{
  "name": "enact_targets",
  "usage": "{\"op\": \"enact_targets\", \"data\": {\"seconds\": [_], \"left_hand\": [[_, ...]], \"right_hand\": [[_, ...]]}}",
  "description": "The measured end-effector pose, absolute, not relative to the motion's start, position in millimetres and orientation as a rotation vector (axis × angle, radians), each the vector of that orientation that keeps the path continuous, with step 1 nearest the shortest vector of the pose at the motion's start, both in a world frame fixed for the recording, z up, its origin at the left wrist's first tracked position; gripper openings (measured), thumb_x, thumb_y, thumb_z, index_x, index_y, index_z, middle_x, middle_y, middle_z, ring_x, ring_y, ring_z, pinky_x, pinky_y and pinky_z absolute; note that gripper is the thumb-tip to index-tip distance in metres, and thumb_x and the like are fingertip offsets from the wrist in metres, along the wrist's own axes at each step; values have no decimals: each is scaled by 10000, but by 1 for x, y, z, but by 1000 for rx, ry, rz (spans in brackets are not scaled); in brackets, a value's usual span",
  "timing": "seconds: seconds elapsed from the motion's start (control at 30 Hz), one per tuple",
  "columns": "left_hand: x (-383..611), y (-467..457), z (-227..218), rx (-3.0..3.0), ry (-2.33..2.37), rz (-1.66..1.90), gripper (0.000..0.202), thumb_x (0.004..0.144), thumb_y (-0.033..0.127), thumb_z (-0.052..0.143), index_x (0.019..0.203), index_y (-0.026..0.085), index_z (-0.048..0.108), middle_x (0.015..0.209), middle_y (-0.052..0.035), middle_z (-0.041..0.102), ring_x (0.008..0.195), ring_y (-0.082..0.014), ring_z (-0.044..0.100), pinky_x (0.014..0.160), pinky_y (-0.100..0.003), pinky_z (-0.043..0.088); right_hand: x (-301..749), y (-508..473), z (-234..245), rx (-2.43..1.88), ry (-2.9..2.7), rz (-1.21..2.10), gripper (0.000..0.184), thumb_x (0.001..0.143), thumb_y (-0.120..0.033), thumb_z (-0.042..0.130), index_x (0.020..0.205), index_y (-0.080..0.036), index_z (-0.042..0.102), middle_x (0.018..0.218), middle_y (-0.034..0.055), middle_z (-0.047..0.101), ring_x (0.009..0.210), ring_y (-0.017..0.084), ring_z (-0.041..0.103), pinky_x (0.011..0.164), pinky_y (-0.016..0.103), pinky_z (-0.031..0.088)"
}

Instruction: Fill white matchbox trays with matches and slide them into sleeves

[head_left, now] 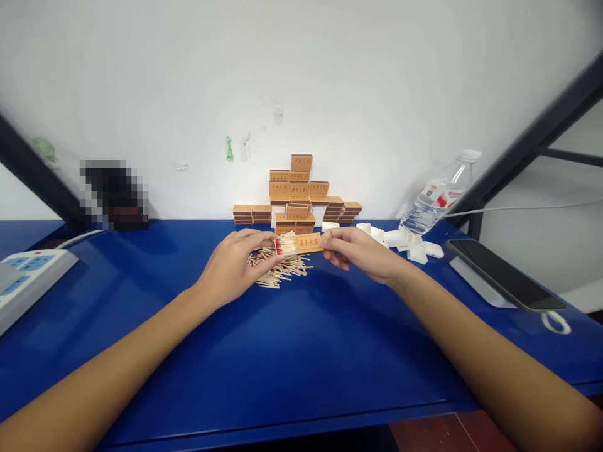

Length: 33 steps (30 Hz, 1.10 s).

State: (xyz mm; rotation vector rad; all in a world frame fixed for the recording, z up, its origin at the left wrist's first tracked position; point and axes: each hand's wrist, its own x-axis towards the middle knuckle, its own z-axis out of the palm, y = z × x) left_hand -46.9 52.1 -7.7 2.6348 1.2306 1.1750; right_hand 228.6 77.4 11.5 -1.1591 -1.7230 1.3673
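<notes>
Blue worktop (pixel 282 364): left hand (pixel 235 260) grips filled tray (pixel 287 245), right hand (pixel 355 250) its sleeve (pixel 308 243) (loose matches (pixel 285 271) under left fingers); we judge closing in hand, a straight push required next.

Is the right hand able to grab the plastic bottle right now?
Probably not without letting go: the right hand is pinching the matchbox cover. The white pieces lie toward the bottle, but look low enough to reach over.

Plastic bottle (pixel 440 196) w/ red-and-white label, R, nr wall (pixel 188 81). Phone (pixel 504 274) on white block (pixel 478 282), R side of tabletop (pixel 292 364). Power strip (pixel 47 271), far L; white cable (pixel 81 238) just behind. Dark item (pixel 123 198), L, pixelated, can't ID. Green scrap (pixel 229 149) on wall.
</notes>
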Motion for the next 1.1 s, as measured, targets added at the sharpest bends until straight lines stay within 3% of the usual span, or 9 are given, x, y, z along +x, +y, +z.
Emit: {"op": "enact_targets", "data": {"seconds": [0.17, 0.37, 0.5, 0.57, 0.63, 0.73, 0.8, 0.97, 1.1], "left_hand": [[-44, 49, -7, 2579, 1229, 1151, 354, 935, 403, 749, 1230, 222, 670, 1142, -54, 765, 1024, -213, 724, 927, -388, 560], [-43, 49, -9, 2537, 1340, 1209, 320, 930, 409, 758, 1185, 234, 676, 1098, -42, 785, 1007, -232, 733, 901, -400, 547], [-42, 47, -13, 2523, 1291, 1171, 503, 867, 446, 818, 1292, 254, 629, 1112, -33, 790, 1002, -244, 739, 905, -404, 541], [-41, 45, -14, 2569, 1255, 1123, 581, 851, 465, 827, 1351, 270, 603, 1106, -29, 791, 983, -244, 738, 890, -400, 537], [-41, 44, -14, 2591, 1222, 1098, 662, 827, 491, 839, 1399, 282, 581, 1098, -31, 787, 967, -243, 733, 887, -402, 538], [-40, 42, -14, 2579, 1164, 1097, 736, 791, 530, 853, 1431, 290, 578, 1132, -51, 765, 994, -242, 711, 894, -400, 554], [-39, 41, -13, 2565, 1131, 1092, 676, 807, 529, 840, 1396, 286, 615, 1155, -65, 751, 1003, -236, 697, 888, -392, 563], [-37, 41, -10, 2464, 1175, 1125, 568, 827, 479, 842, 1328, 272, 671, 1091, -56, 759, 955, -221, 699, 875, -384, 560], [-44, 52, -6, 2125, 1291, 1204, 553, 828, 436, 834, 1315, 222, 684, 968, -39, 773, 875, -207, 710, 860, -386, 566]], "right_hand": [[222, 74, 9, -1143, -1661, 1366, 261, 884, -392, 742, 952, -198, 581, 721, -3, 642, 534, 98, 524, 414, 197, 357], [213, 63, 3, -1095, -1742, 1309, 458, 1005, -418, 609, 1391, -176, 562, 839, 25, 636, 612, 128, 563, 457, 233, 443], [203, 47, -1, -1007, -1983, 1278, 612, 1045, -474, 546, 1587, -217, 429, 919, 41, 633, 668, 139, 577, 498, 249, 491], [200, 42, -2, -922, -2058, 1214, 607, 1056, -474, 530, 1608, -259, 397, 995, 50, 637, 729, 148, 592, 526, 255, 505], [199, 39, -2, -865, -2138, 1106, 514, 1067, -460, 516, 1542, -265, 486, 1036, 56, 643, 775, 158, 591, 589, 277, 522], [199, 38, 0, -824, -2259, 920, 302, 1079, -404, 505, 1262, -223, 664, 1061, 73, 652, 856, 183, 587, 721, 326, 526], [198, 37, 0, -792, -2314, 840, 245, 1086, -364, 492, 1151, -213, 673, 1076, 78, 655, 903, 196, 583, 798, 352, 513], [198, 40, -5, -824, -2279, 794, 313, 1093, -375, 466, 1314, -209, 612, 1090, 77, 659, 850, 183, 603, 776, 339, 501], [205, 54, -13, -989, -2231, 566, 383, 1064, -352, 512, 1404, -185, 566, 1084, 85, 676, 795, 180, 617, 749, 344, 494]]}}
